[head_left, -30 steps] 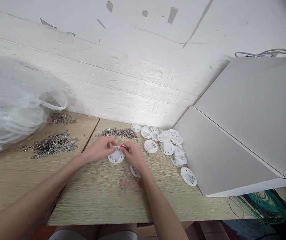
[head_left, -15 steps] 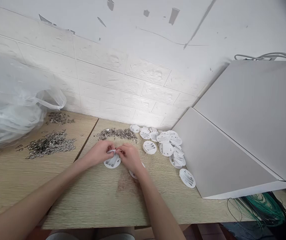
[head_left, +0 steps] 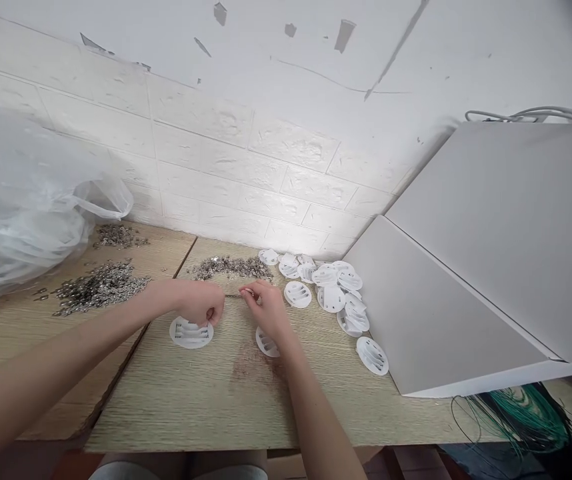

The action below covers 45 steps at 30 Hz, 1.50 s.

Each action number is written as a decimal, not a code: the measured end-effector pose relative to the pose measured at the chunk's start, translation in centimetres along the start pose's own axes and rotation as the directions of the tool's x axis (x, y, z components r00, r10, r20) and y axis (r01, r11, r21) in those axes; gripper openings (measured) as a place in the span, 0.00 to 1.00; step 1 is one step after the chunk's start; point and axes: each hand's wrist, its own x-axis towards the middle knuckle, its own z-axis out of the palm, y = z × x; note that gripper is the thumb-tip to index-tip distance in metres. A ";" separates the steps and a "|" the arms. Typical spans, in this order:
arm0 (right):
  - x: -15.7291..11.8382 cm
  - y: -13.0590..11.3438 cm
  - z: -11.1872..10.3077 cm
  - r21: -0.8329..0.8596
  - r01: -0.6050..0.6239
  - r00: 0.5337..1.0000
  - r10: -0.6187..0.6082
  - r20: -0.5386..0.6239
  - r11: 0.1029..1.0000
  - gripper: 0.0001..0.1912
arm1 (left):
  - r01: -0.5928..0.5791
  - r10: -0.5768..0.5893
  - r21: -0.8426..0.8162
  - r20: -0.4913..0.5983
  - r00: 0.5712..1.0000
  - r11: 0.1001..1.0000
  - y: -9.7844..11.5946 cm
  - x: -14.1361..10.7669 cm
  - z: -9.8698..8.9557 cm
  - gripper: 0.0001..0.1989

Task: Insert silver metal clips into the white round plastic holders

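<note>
Fingers curled, the left hand (head_left: pixel 200 303) covers the far edge of a round white plastic disc (head_left: pixel 191 335); the right hand (head_left: pixel 266 308) holds thumb and forefinger close together. Whether either pinches anything is unclear. Small silvery metal pieces (head_left: pixel 233 268) lie beyond.

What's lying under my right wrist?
A round white piece on the wooden table, partly hidden by the right wrist. Its left part shows, with dark markings; its right side is covered, so I can't tell what's there.
</note>
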 end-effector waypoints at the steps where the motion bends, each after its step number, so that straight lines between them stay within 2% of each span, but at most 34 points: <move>1: 0.0 0.0 0.0 -0.002 0.004 1.000 -0.004 0.004 1.000 0.09 | 0.016 -0.017 0.025 0.031 0.999 1.000 0.6 0.1 -0.1 0.11; 7: 0.0 0.2 -0.1 -0.006 -0.011 1.000 0.011 -0.011 1.000 0.09 | 0.135 -0.138 0.045 0.084 0.987 0.990 2.2 1.1 0.3 0.12; 14: 0.0 0.2 0.1 -0.042 -0.010 0.999 0.011 0.030 0.999 0.09 | 0.230 -0.234 0.075 0.036 0.972 0.970 3.1 1.7 0.7 0.12; 19: 0.0 0.5 0.4 -0.075 0.001 0.999 0.003 0.049 0.997 0.09 | 0.209 -0.201 0.151 -0.068 0.977 0.966 2.8 1.4 1.8 0.11; 25: 0.1 0.3 0.4 -0.112 0.015 0.998 -0.008 0.067 0.994 0.09 | 0.142 -0.110 0.156 -0.199 0.974 0.978 0.6 0.1 3.6 0.14; 31: 0.1 -0.3 0.3 -0.117 0.024 0.996 -0.013 0.092 0.993 0.08 | 0.109 -0.076 0.066 -0.381 0.922 0.992 -1.4 -0.6 6.2 0.11; 38: 0.0 -0.7 0.4 -0.124 0.039 0.993 -0.024 0.116 0.992 0.08 | 0.196 -0.076 0.246 -0.426 0.901 0.949 0.5 -1.7 7.4 0.14; 45: -0.3 -0.8 0.6 -0.126 0.058 0.989 -0.040 0.144 0.990 0.09 | 0.232 -0.090 0.272 -0.448 0.890 0.934 1.9 -2.7 8.4 0.13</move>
